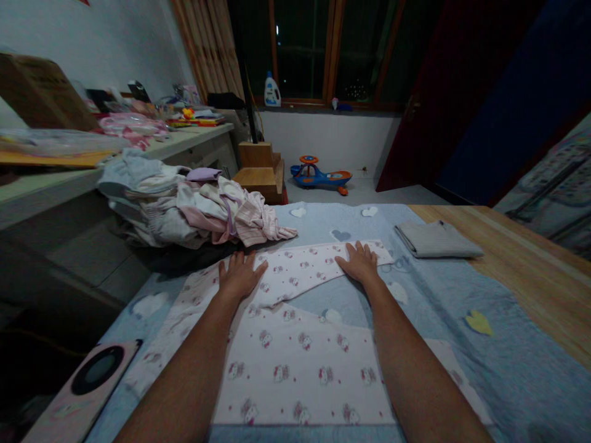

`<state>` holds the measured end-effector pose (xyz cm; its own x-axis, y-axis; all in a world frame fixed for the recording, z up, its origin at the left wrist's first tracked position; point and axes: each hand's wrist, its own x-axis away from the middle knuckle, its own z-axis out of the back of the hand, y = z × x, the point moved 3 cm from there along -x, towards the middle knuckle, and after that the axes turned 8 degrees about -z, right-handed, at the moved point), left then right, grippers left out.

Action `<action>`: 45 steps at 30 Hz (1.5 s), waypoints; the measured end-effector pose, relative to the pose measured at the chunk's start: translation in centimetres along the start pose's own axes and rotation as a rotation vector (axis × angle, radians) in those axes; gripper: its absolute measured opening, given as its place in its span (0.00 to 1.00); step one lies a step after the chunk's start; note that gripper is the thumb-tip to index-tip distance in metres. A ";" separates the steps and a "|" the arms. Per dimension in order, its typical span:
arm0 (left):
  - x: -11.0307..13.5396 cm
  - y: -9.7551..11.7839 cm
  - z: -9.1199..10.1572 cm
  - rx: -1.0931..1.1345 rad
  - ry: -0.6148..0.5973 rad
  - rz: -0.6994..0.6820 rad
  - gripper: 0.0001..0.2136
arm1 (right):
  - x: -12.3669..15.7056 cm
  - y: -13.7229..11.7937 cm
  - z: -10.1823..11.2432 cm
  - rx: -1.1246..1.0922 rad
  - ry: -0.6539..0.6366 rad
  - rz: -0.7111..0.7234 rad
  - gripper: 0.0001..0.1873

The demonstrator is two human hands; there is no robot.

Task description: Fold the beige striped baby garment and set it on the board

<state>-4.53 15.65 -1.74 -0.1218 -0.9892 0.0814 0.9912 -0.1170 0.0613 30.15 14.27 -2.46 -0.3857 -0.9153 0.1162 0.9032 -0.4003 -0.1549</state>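
A pale pink garment printed with small cartoon cat heads lies spread on a light blue cloth with heart shapes. One long sleeve or leg of it stretches across the far side, pointing right. My left hand rests flat with spread fingers on the left part of that strip. Farther right, my right hand lies on the same strip close to its narrow end, fingers stretched out. Neither hand grips anything. My forearms cover parts of the garment's left and right sides.
A heap of clothes sits at the far left beside a cluttered desk. A folded grey garment lies at right, near bare wood. At lower left is a phone-like pink object with a round dark disc. A ride-on toy stands beyond.
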 end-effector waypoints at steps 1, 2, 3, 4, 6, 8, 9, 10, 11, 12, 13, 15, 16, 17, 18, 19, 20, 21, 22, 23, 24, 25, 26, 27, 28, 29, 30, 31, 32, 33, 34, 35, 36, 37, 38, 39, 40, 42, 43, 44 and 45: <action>0.1 0.0 0.1 -0.006 0.015 0.001 0.34 | 0.0 0.0 0.1 0.004 -0.003 -0.004 0.41; 0.2 0.1 0.2 -0.016 0.047 -0.003 0.33 | 0.1 -0.1 0.1 0.007 -0.005 -0.007 0.41; 0.3 0.3 0.4 -0.030 0.093 -0.015 0.32 | 0.1 -0.1 0.2 0.010 -0.007 -0.010 0.40; 0.5 0.5 0.6 -0.046 0.148 -0.034 0.31 | 0.1 -0.1 0.2 0.013 -0.010 -0.012 0.40; 0.9 0.9 1.2 -0.075 0.250 -0.072 0.28 | 0.2 -0.2 0.3 0.023 -0.016 -0.016 0.40; 1.3 1.3 1.6 -0.099 0.299 -0.091 0.25 | 0.2 -0.2 0.3 0.032 -0.018 -0.019 0.40; 1.5 1.5 1.7 -0.108 0.304 -0.091 0.23 | 0.2 -0.2 0.3 0.033 -0.016 -0.018 0.40; 1.6 1.6 1.8 -0.116 0.304 -0.082 0.21 | 0.2 -0.2 0.3 0.032 -0.015 -0.018 0.40; 1.7 1.6 1.8 -0.123 0.301 -0.070 0.20 | 0.2 -0.2 0.2 0.031 -0.013 -0.018 0.40; 1.8 1.6 1.8 -0.128 0.298 -0.058 0.19 | 0.2 -0.2 0.2 0.031 -0.013 -0.018 0.40; 1.8 1.7 1.8 -0.131 0.295 -0.048 0.19 | 0.1 -0.2 0.2 0.033 -0.013 -0.019 0.40; 2.0 1.6 1.5 -0.130 0.289 -0.042 0.20 | 0.1 -0.2 0.2 0.040 -0.015 -0.020 0.40; 2.0 1.6 1.3 -0.127 0.286 -0.045 0.20 | 0.0 -0.2 0.1 0.043 -0.015 -0.021 0.40; 2.0 1.6 1.1 -0.122 0.282 -0.050 0.21 | 0.0 -0.2 0.1 0.045 -0.015 -0.021 0.40; 2.0 1.5 0.8 -0.114 0.276 -0.051 0.22 | 0.0 -0.2 0.1 0.046 -0.014 -0.020 0.40; 2.0 1.4 0.5 -0.101 0.263 -0.049 0.23 | 0.0 -0.2 0.1 0.046 -0.012 -0.021 0.41; 2.0 1.3 0.2 -0.086 0.241 -0.042 0.25 | -0.1 -0.2 0.1 0.046 -0.011 -0.021 0.41; 1.9 1.2 -0.2 -0.068 0.211 -0.032 0.26 | -0.1 -0.2 0.1 0.045 -0.010 -0.021 0.41; 1.8 1.1 -0.5 -0.048 0.180 -0.021 0.27 | 0.0 -0.2 0.1 0.044 -0.009 -0.021 0.40; 1.8 1.0 -0.7 -0.029 0.152 -0.013 0.28 | 0.0 -0.2 0.1 0.042 -0.008 -0.020 0.40; 1.8 0.8 -0.8 -0.011 0.128 -0.007 0.29 | 0.0 -0.2 0.1 0.040 -0.006 -0.019 0.40; 1.8 0.7 -0.9 0.002 0.111 -0.004 0.30 | 0.0 -0.2 0.1 0.037 -0.003 -0.018 0.40; 1.9 0.4 -0.9 0.012 0.099 0.000 0.31 | 0.0 -0.2 0.1 0.034 0.000 -0.016 0.40; 2.1 0.1 -0.9 0.016 0.086 0.005 0.32 | 0.0 -0.2 0.1 0.032 0.002 -0.015 0.40; 2.3 -0.2 -0.8 0.016 0.072 0.011 0.33 | 0.1 -0.2 0.1 0.031 0.004 -0.013 0.40; 2.6 -0.7 -0.7 0.011 0.057 0.018 0.34 | 0.1 -0.2 0.1 0.031 0.005 -0.013 0.40; 3.0 -1.2 -0.7 0.002 0.044 0.026 0.35 | 0.1 -0.2 0.1 0.031 0.005 -0.013 0.40; 3.3 -1.8 -0.7 -0.009 0.034 0.034 0.35 | 0.1 -0.2 0.1 0.033 0.007 -0.013 0.40; 3.7 -2.4 -0.7 -0.021 0.027 0.042 0.35 | 0.0 -0.2 0.1 0.034 0.010 -0.013 0.40; 4.1 -3.0 -0.7 -0.033 0.029 0.051 0.36 | 0.0 -0.1 0.1 0.034 0.013 -0.012 0.40; 4.4 -3.5 -0.7 -0.043 0.034 0.061 0.36 | 0.0 -0.1 0.1 0.034 0.016 -0.011 0.40; 4.6 -4.0 -0.7 -0.050 0.042 0.070 0.36 | 0.0 -0.1 0.1 0.035 0.019 -0.009 0.40; 4.9 -4.4 -0.7 -0.056 0.053 0.078 0.36 | 0.0 -0.1 0.1 0.037 0.020 -0.007 0.40; 5.0 -4.6 -0.7 -0.062 0.065 0.082 0.36 | 0.0 -0.1 0.1 0.040 0.019 -0.007 0.39; 5.1 -4.7 -0.7 -0.067 0.074 0.085 0.35 | 0.0 -0.1 0.0 0.042 0.019 -0.008 0.39; 5.2 -4.7 -0.6 -0.074 0.082 0.084 0.35 | 0.0 -0.1 0.0 0.043 0.018 -0.008 0.39; 5.2 -4.7 -0.6 -0.082 0.090 0.083 0.34 | 0.0 -0.1 0.0 0.042 0.018 -0.007 0.39; 5.3 -4.4 -0.4 -0.103 0.115 0.076 0.33 | 0.1 -0.1 0.1 0.037 0.022 -0.002 0.39; 5.4 -4.3 -0.3 -0.113 0.131 0.066 0.33 | 0.1 -0.1 0.1 0.035 0.024 -0.001 0.39; 5.4 -4.1 -0.2 -0.119 0.149 0.046 0.31 | 0.1 -0.1 0.1 0.033 0.027 -0.001 0.39; 5.4 -3.9 -0.1 -0.115 0.168 0.014 0.30 | 0.1 -0.1 0.1 0.033 0.028 -0.004 0.39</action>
<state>-9.06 10.77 -1.65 -0.1077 -0.9904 -0.0864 0.9932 -0.1034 -0.0531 30.02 14.22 -2.33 -0.3940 -0.9148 0.0891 0.9071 -0.4027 -0.1224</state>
